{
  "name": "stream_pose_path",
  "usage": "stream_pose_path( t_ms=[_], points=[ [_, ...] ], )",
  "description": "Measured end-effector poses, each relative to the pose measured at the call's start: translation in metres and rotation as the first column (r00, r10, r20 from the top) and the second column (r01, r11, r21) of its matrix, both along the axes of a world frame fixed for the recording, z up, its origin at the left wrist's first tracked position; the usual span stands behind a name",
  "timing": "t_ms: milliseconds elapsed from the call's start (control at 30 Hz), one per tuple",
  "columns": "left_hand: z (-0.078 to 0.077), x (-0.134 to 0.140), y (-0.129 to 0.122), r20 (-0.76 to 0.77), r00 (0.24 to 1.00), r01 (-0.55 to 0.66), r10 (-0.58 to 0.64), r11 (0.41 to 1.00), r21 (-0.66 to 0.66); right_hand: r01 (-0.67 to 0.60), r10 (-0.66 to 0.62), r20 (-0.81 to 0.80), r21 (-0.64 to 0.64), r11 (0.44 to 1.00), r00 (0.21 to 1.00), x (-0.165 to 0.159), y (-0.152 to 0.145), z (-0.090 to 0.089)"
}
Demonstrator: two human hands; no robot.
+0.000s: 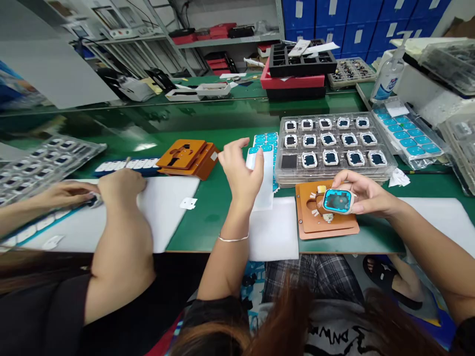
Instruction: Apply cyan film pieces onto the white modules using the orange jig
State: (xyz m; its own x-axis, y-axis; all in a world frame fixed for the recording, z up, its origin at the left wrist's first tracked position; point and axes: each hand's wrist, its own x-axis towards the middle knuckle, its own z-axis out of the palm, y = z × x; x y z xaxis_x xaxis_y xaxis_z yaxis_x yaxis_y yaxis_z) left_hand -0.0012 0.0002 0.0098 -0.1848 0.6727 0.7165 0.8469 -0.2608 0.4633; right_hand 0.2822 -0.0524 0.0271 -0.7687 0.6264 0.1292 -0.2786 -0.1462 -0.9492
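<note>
My right hand (365,195) grips the edge of a watch case (338,201), whose facing side has a bright blue film around a dark middle. The case is held just above an orange fixture block (326,227) with a shaped recess and small white bits on it. My left hand (243,168) is raised over a white sheet with blue stickers (264,185), its thumb and fingers apart; whether a fingertip touches the sheet I cannot tell. A clear tray (284,174) beyond holds rows of white-rimmed watch cases, with one pocket showing only a dark square.
A co-worker's hands (120,185) work at the left over a white mat (178,193). Between us stands an orange block (187,155). Bagged blue stickers (408,133) and a pump bottle (388,79) are at the right; stacked boxes (297,74) stand behind.
</note>
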Motion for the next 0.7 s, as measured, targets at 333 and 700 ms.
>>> stream_pose_path(
  t_ms=[333, 700],
  points=[
    [-0.018, -0.005, 0.029, -0.209, 0.956, -0.292, 0.204, 0.612, -0.736, 0.394, -0.498, 0.135, 0.453, 0.8, 0.857, 0.011, 0.017, 0.02],
    [-0.001, -0.002, 0.018, -0.261, 0.941, -0.329, 0.213, 0.752, -0.571, -0.253, -0.869, 0.249, 0.956, 0.149, 0.427, -0.068, 0.066, 0.037]
  ],
)
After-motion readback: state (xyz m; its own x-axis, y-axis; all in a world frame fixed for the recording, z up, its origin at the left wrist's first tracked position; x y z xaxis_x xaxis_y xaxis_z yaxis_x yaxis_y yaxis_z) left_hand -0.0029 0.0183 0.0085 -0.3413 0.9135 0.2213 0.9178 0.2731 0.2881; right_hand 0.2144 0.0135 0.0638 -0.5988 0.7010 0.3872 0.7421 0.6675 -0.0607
